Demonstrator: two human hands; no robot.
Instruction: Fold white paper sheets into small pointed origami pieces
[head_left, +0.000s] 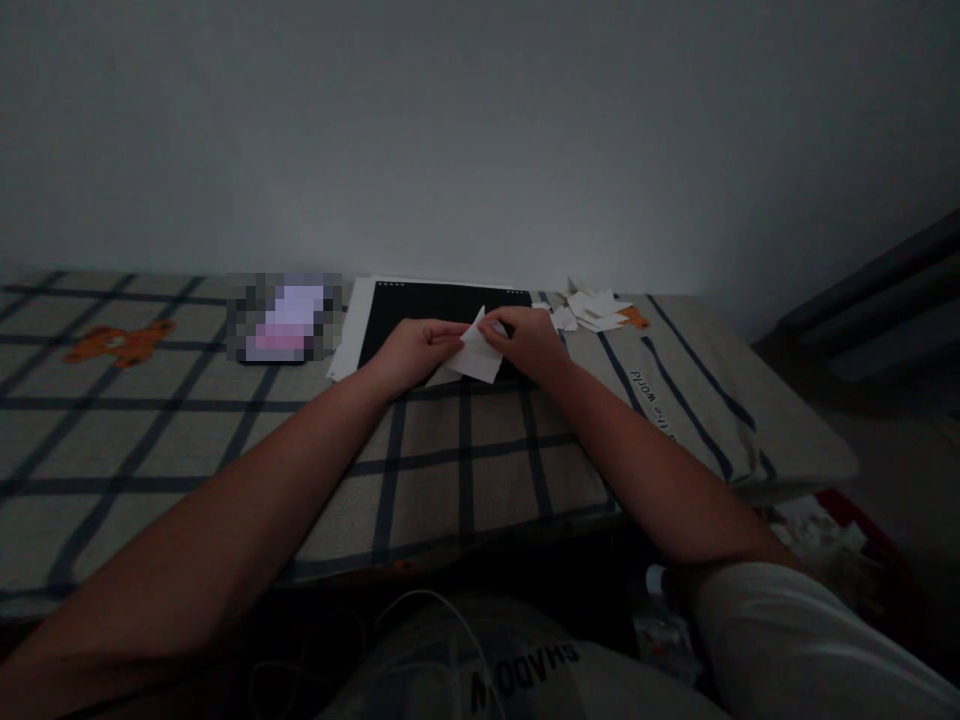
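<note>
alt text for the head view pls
Two bare hands, left hand and right hand, hold a folded white paper over a black mat on a checked cloth. Paper scraps lie to the right; the room is dim.

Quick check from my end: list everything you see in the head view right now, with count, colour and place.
folded paper: one, white, held between both hands over the black board
black board: one, black, on white sheets at the far edge by the wall
paper scraps: a small pile, white, right of the board
blurred item: one, pinkish, left of the board
checked cloth: one, beige with dark lines, covering the surface
bear print: one, orange, far left on the cloth
left hand: one, pinching the paper
right hand: one, pinching the paper
</note>
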